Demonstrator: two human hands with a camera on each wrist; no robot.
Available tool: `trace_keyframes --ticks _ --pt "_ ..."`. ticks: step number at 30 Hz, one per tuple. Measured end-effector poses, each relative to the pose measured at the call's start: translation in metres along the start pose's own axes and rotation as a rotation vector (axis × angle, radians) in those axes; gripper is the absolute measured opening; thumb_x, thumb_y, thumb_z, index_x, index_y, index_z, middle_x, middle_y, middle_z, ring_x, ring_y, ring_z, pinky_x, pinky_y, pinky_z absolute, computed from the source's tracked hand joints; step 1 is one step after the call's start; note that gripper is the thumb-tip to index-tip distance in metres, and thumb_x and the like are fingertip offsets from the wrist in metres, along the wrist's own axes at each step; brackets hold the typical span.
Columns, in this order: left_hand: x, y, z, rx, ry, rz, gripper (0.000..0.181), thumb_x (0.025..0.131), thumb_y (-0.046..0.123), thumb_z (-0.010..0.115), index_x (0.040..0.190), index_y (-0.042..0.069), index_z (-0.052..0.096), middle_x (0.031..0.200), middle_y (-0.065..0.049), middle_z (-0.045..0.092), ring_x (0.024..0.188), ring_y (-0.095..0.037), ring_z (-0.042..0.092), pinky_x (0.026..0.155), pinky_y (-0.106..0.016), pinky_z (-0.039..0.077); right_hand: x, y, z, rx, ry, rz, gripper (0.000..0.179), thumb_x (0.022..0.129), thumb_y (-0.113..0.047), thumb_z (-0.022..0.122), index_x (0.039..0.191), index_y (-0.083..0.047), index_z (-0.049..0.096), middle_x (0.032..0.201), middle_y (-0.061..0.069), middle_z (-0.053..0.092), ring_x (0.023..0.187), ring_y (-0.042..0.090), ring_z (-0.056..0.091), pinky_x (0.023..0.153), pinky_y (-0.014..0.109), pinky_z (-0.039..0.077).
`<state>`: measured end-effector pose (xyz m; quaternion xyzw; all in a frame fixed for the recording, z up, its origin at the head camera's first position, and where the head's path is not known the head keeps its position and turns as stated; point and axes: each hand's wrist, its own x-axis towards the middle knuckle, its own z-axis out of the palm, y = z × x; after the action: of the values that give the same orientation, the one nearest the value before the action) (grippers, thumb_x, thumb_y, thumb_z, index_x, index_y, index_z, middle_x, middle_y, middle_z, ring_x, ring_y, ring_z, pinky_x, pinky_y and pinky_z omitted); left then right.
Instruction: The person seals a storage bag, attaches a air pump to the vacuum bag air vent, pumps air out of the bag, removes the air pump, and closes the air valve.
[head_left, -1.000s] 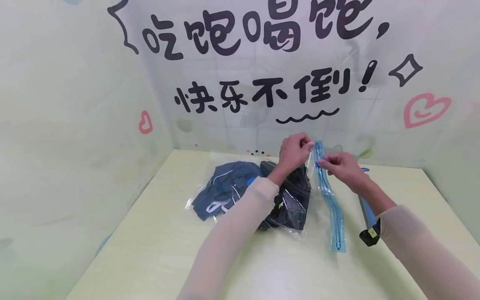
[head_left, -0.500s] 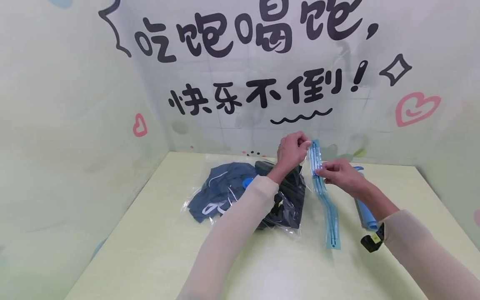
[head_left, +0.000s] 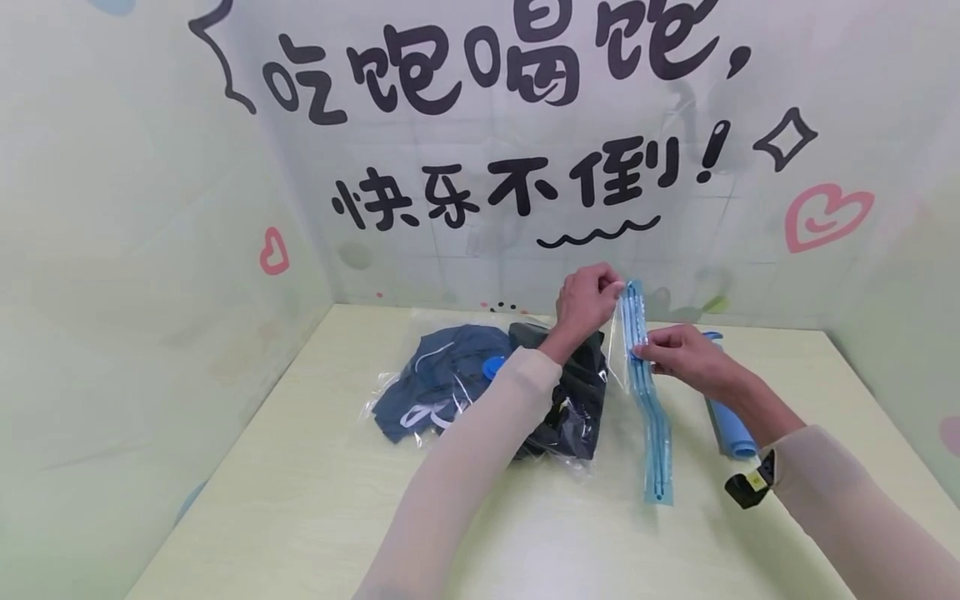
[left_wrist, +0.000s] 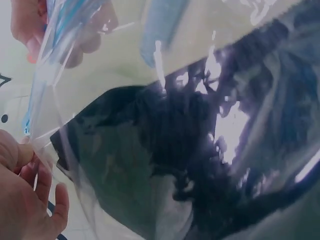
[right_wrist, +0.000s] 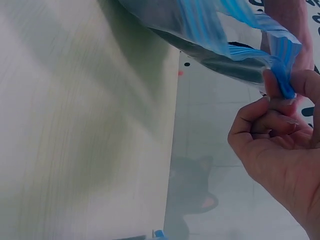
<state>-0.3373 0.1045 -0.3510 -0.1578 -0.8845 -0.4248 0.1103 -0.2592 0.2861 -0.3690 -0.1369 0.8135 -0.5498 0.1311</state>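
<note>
A clear plastic storage bag with a blue zip seal along its right side lies on the table. Through the plastic show a dark blue garment with white cords and a black garment. The bag also has a round blue valve. My left hand pinches the far corner of the bag, at the seal's end. Lower on the seal, my right hand pinches a small blue slider between thumb and forefinger. In the right wrist view, the strips beyond the slider stand apart.
Right of the bag, behind my right forearm, lies a blue cylinder with a handle end, resembling a hand pump. A printed wall rises behind the table, with further walls at both sides. A black strap device is on my right wrist.
My right hand has slid a little along the seal toward me, away from the left hand. The left hand keeps its pinch on the corner. The head view has shifted slightly.
</note>
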Motion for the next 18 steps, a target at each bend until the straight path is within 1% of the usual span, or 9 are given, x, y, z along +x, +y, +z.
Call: trace_keyframes --ticks 3,5,7,9,11,12,14,15,18 --pt "0.002 -0.003 0.002 0.004 -0.008 0.004 0.010 0.100 0.024 0.067 0.096 0.018 0.074 0.080 0.011 0.063 0.071 -0.007 0.056 0.062 -0.024 0.043 -0.001 0.001 0.000 -0.042 0.037 0.048 0.027 0.105 -0.016 0.059 0.104 0.009 0.069 0.088 0.007 0.063 0.087 0.022 0.056 0.082 0.032 0.051" --pt "0.002 -0.006 0.004 0.011 -0.025 0.005 0.010 0.101 0.024 0.066 0.100 0.017 0.074 0.084 0.010 0.065 0.075 -0.007 0.058 0.065 -0.025 0.045 -0.002 0.003 0.001 -0.068 0.071 0.090 0.029 0.105 -0.020 0.059 0.104 0.007 0.069 0.088 0.006 0.061 0.087 0.023 0.055 0.081 0.032 0.050" --pt "0.001 -0.008 0.005 0.037 -0.062 -0.002 0.014 0.101 0.025 0.065 0.109 0.016 0.073 0.093 0.009 0.068 0.084 -0.007 0.061 0.071 -0.026 0.047 -0.002 0.007 0.002 -0.083 0.108 0.131 0.031 0.105 -0.024 0.059 0.103 0.005 0.068 0.087 0.006 0.059 0.085 0.024 0.054 0.079 0.031 0.050" --pt "-0.001 -0.010 0.008 0.097 -0.112 -0.006 0.022 0.102 0.029 0.065 0.120 0.017 0.070 0.105 0.008 0.069 0.094 -0.007 0.062 0.078 -0.029 0.047 -0.001 0.011 0.003 -0.093 0.139 0.156 0.032 0.105 -0.026 0.060 0.101 0.004 0.068 0.087 0.007 0.058 0.084 0.024 0.053 0.077 0.031 0.050" --pt "-0.003 -0.010 0.010 0.157 -0.161 -0.002 0.030 0.102 0.032 0.065 0.129 0.018 0.066 0.111 0.008 0.069 0.102 -0.008 0.062 0.083 -0.032 0.046 -0.001 0.016 0.003 -0.093 0.161 0.166 0.032 0.105 -0.025 0.060 0.101 0.005 0.068 0.088 0.007 0.058 0.083 0.024 0.052 0.075 0.031 0.050" --pt "-0.004 -0.010 0.012 0.186 -0.180 -0.002 0.033 0.102 0.033 0.064 0.131 0.018 0.065 0.112 0.007 0.069 0.103 -0.009 0.061 0.083 -0.033 0.045 -0.001 0.019 0.002 -0.092 0.166 0.170 0.032 0.104 -0.025 0.061 0.102 0.005 0.068 0.089 0.007 0.058 0.084 0.024 0.052 0.076 0.031 0.050" --pt "-0.005 -0.011 0.014 0.223 -0.201 -0.013 0.034 0.101 0.036 0.065 0.132 0.021 0.064 0.109 0.008 0.068 0.100 -0.009 0.060 0.083 -0.034 0.043 -0.002 0.022 0.002 -0.098 0.169 0.173 0.032 0.104 -0.025 0.062 0.106 0.006 0.068 0.092 0.008 0.060 0.086 0.024 0.053 0.076 0.030 0.051" --pt "-0.004 -0.012 0.015 0.227 -0.204 -0.022 0.033 0.101 0.037 0.065 0.130 0.021 0.066 0.105 0.008 0.068 0.096 -0.009 0.060 0.082 -0.034 0.043 -0.002 0.024 0.002 -0.099 0.167 0.173 0.033 0.104 -0.025 0.062 0.108 0.007 0.068 0.093 0.008 0.061 0.087 0.025 0.053 0.076 0.030 0.051" --pt "-0.002 -0.015 0.016 0.219 -0.183 -0.055 0.025 0.100 0.040 0.066 0.116 0.022 0.071 0.093 0.011 0.065 0.087 -0.008 0.058 0.078 -0.033 0.042 -0.002 0.027 0.004 -0.101 0.153 0.158 0.036 0.104 -0.026 0.062 0.114 0.008 0.067 0.097 0.009 0.063 0.091 0.026 0.054 0.080 0.031 0.052"
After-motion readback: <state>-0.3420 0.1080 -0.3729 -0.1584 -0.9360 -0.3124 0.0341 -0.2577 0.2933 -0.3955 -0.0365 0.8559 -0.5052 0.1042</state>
